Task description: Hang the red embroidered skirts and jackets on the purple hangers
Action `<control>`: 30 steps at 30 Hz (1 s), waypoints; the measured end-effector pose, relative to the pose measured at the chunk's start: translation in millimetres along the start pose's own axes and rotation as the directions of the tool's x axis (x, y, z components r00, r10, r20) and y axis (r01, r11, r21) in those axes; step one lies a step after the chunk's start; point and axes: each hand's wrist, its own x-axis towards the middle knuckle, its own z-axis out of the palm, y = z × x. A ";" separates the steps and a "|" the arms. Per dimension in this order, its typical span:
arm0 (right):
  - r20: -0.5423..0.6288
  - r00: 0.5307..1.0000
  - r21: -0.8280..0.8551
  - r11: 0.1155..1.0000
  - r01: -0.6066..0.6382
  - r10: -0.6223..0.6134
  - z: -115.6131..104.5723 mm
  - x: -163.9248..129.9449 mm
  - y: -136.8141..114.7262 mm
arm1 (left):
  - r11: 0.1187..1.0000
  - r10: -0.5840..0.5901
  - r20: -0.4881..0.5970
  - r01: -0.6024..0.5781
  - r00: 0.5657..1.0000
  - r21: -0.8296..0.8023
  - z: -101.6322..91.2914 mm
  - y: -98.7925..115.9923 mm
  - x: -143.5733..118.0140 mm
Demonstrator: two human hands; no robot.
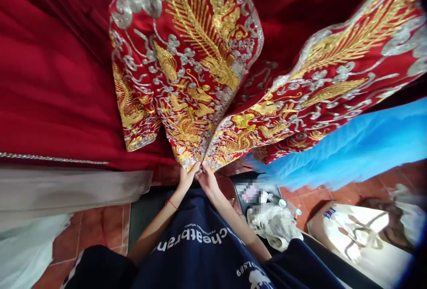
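Left fingers and right fingers pinch the embroidered jacket beside blue fabric.

Terracotta floor tiles with thin pale joints show beneath the blue tulle and again well to its left. Below the tulle's left end lies a crumpled, patterned white cloth; below its middle sits a cream bag with a tied bow, beside a black surface. Left of the tulle hangs deep red fabric, with sheer greyish fabric under it. Light falls strongly on the tulle.
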 end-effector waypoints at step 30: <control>-0.067 0.992 -0.192 0.977 0.092 -0.107 -11.3 -57.5 -2.6 | 0.995 -0.021 0.046 0.025 0.999 -0.094 -10.3 -1.1 -25.3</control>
